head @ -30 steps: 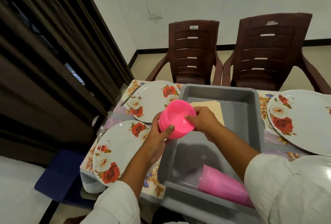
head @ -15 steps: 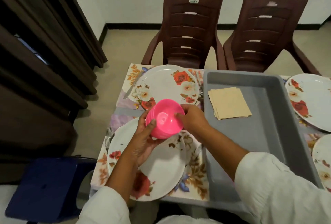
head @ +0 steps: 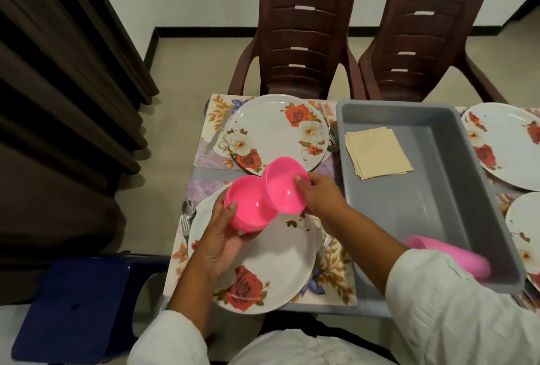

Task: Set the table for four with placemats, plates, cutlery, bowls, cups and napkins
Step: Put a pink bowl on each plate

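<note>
Grasps the pink bowl stack (head: 248,209) with the left hand (head: 222,243), pinches the top bowl (head: 285,186) by its rim with the right hand (head: 321,196), both just above the near floral plate (head: 277,262), and risks dropping one onto it through a shallow pinch.

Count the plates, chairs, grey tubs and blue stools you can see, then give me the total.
Plates: 4
Chairs: 2
Tub: 1
Stool: 1
Total: 8
</note>
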